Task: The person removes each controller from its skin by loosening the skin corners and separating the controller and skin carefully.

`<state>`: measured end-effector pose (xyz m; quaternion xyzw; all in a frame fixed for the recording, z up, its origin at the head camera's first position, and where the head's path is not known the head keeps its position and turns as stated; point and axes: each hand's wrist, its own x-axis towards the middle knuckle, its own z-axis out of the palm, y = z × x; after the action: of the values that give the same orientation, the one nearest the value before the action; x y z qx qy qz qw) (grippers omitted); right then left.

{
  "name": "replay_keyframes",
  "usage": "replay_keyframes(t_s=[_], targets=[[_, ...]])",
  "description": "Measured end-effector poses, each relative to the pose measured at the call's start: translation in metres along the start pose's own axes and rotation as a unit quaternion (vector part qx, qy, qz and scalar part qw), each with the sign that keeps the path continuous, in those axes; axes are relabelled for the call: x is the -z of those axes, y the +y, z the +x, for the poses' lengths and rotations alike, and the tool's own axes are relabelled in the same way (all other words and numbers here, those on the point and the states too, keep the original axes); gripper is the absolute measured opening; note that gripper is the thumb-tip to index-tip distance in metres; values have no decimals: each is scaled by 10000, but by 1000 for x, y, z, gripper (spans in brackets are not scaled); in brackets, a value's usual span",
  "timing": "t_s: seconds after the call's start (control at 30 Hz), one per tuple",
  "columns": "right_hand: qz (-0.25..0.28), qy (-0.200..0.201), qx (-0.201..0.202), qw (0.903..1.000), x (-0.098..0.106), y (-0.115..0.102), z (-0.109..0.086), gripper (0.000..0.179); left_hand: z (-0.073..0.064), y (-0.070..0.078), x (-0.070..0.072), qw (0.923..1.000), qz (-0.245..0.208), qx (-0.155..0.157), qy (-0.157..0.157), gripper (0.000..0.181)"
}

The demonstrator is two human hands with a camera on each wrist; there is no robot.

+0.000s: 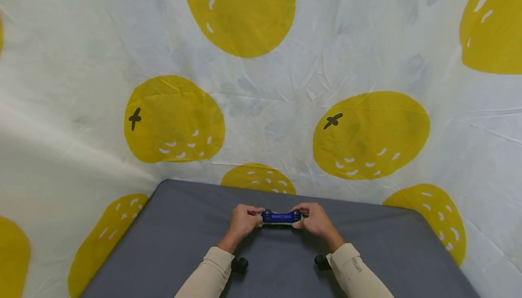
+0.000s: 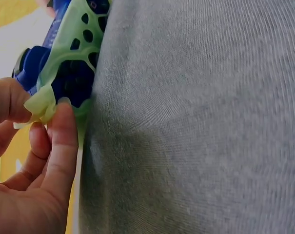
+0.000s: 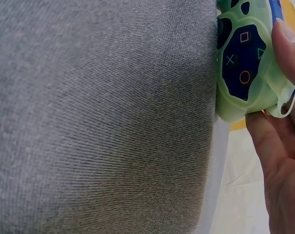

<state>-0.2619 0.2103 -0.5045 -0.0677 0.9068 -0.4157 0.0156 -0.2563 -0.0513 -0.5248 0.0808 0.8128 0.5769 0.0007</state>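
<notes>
A blue game controller [image 1: 281, 217] is held level between both hands over the grey surface in the head view. A pale green silicone cover [image 3: 235, 105] wraps its button face, leaving openings around the symbol buttons. At the left end, my left hand [image 1: 243, 221] pinches a loose flap [image 2: 42, 105] of this cover between thumb and fingers. The blue shoulder part beside that flap is bare. My right hand [image 1: 316, 219] grips the other end, its thumb [image 3: 288, 53] along the upper edge and fingers beneath. Near those fingers, a thin loop of the cover [image 3: 284, 108] stands away from the controller.
A dark grey surface [image 1: 195, 225] lies under the hands, its far edge against a white cloth [image 1: 265, 121] printed with yellow fruit. Black wrist cameras [image 1: 240, 265] sit by the beige sleeves [image 1: 212, 273]. Grey ribbed fabric [image 2: 196, 122] fills much of both wrist views.
</notes>
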Motion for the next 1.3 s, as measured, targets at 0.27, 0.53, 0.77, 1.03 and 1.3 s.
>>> replay_keyframes(t_s=[0.27, 0.53, 0.77, 1.03, 1.3], targets=[[48, -45, 200, 9998, 1, 1, 0, 32, -2, 0, 3, 9961, 817, -334, 11, 36], [220, -70, 94, 9997, 3, 6, -3, 35, -4, -7, 7, 9846, 1440, -988, 12, 30], [755, -260, 447, 9958, 0, 14, -13, 42, -2, -1, 14, 9818, 1338, -1071, -818, 50], [651, -110, 748, 9950, -7, 18, -17, 59, 0, -1, 1, 9844, 1288, -730, -948, 57], [310, 465, 570, 9968, -11, 13, -19, 45, 2, -6, -5, 9875, 1109, -1000, -502, 47]])
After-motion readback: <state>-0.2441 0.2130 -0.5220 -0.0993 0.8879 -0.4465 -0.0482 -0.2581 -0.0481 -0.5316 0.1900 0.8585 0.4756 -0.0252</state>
